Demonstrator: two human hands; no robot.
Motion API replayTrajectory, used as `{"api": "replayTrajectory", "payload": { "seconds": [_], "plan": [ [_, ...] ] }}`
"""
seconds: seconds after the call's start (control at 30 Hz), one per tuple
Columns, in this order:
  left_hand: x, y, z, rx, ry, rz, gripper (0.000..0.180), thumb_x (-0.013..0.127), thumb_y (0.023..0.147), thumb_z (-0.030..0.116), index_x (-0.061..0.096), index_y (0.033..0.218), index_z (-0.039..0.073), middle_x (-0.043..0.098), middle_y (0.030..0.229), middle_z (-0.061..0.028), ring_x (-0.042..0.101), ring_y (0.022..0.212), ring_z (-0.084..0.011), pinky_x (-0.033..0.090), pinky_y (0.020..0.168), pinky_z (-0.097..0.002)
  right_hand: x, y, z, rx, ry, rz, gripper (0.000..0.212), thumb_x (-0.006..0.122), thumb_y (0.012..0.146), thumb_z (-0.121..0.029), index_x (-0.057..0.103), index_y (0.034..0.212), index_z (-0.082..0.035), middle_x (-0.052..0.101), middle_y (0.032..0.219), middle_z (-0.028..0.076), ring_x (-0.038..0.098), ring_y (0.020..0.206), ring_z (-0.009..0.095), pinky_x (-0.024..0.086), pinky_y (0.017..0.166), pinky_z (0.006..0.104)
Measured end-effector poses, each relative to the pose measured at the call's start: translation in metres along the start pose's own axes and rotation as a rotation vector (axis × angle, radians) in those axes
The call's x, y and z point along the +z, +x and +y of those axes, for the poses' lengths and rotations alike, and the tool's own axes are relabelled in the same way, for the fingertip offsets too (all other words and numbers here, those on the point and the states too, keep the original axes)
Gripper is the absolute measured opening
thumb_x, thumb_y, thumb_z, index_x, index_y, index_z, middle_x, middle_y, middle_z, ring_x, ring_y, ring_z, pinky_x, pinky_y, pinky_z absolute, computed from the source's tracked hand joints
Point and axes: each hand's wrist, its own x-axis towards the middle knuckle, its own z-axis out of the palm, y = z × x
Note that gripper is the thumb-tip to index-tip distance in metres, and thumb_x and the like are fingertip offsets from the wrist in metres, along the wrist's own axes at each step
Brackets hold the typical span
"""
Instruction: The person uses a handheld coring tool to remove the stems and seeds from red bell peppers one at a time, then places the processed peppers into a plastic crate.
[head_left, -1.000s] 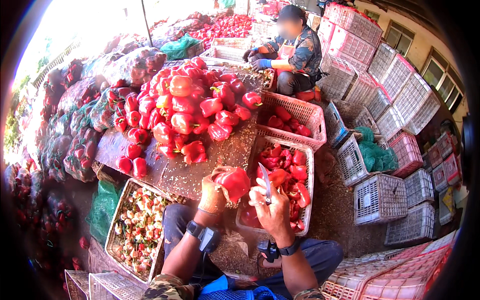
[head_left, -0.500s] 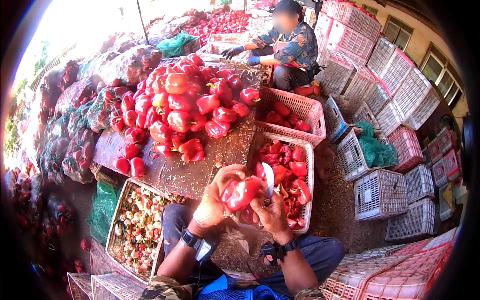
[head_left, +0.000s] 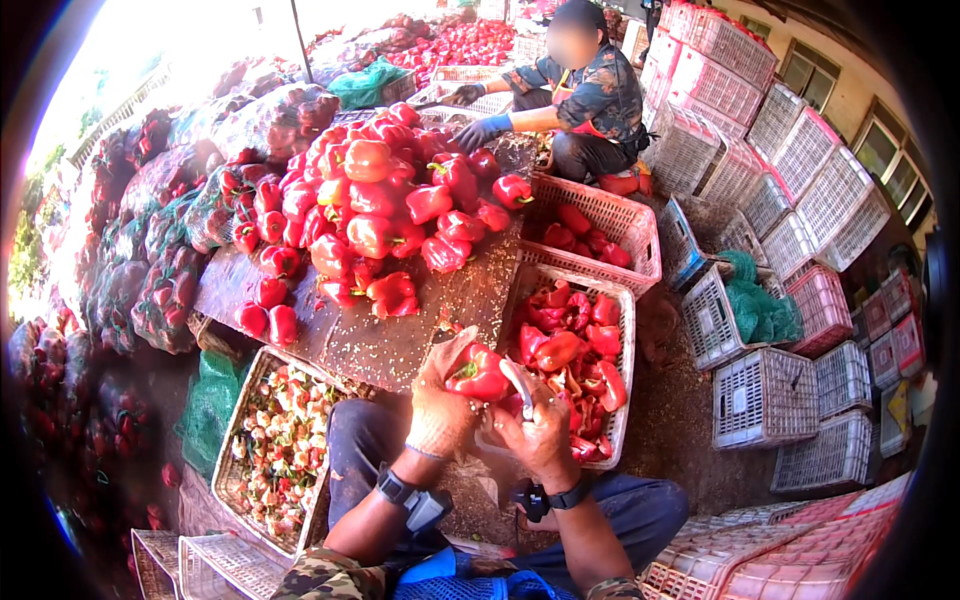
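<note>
Our left hand curls tight around a red bell pepper, held over our lap. Our right hand is clenched on a knife whose blade meets the pepper. Just beyond sits a white crate of cut red pieces, and left of it a table piled with whole peppers.

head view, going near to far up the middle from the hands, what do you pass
left hand and right hand with a red pepper → crate of cut peppers → heap of whole red peppers → seated person
</note>
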Motion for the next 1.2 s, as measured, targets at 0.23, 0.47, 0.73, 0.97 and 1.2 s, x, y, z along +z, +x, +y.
{"api": "replayTrajectory", "payload": {
  "seconds": [0.23,0.47,0.73,0.97,1.2],
  "plan": [
    [-0.005,0.028,-0.016,0.097,0.169,0.028,0.072,0.079,0.07,0.001,0.06,0.139,0.007,0.066,0.127,-0.013,0.066,0.117,-0.0237,0.05,0.104,-0.0325,-0.001,-0.017,0.003,0.272,-0.004,-0.015,0.02,0.062,0.102,-0.018,0.068,0.105,0.0,0.073,0.085,0.017,0.073,0.076,0.031,0.056,0.064,0.0399],
    [0.0,0.028,-0.019,0.153,0.113,0.04,0.066,0.076,0.071,0.002,0.062,0.135,0.005,0.068,0.126,-0.0136,0.067,0.114,-0.0243,0.051,0.102,-0.033,0.019,-0.023,0.019,0.208,-0.073,-0.113,0.024,0.059,0.103,-0.021,0.062,0.09,-0.001,0.063,0.074,0.023,0.065,0.069,0.044,0.049,0.058,0.0472],
    [-0.011,0.051,-0.009,0.119,-0.157,-0.26,0.075,0.068,0.063,-0.011,0.059,0.137,-0.004,0.067,0.13,-0.0139,0.066,0.113,-0.019,0.056,0.093,-0.0282,-0.003,-0.049,0.05,0.425,0.037,-0.036,0.043,0.072,0.097,-0.025,0.063,0.133,-0.003,0.075,0.109,0.016,0.074,0.096,0.021,0.059,0.082,0.0365],
    [0.013,0.044,-0.015,0.242,0.002,-0.432,0.076,0.078,0.063,-0.004,0.06,0.136,0.0,0.064,0.136,-0.0136,0.062,0.124,-0.0215,0.047,0.109,-0.0315,-0.046,0.019,0.019,0.18,0.129,-0.164,0.075,0.084,0.08,-0.02,0.051,0.146,-0.005,0.069,0.122,0.021,0.071,0.105,0.032,0.056,0.089,0.0396],
    [0.031,0.03,-0.025,0.031,-0.024,-0.219,0.053,0.07,0.078,0.0,0.063,0.131,0.001,0.07,0.124,-0.0143,0.067,0.114,-0.0221,0.052,0.101,-0.0331,-0.038,0.012,0.027,0.091,0.003,-0.076,0.074,0.087,0.077,-0.024,0.056,0.142,-0.006,0.071,0.111,0.02,0.073,0.095,0.032,0.057,0.082,0.04]
  ]
}}
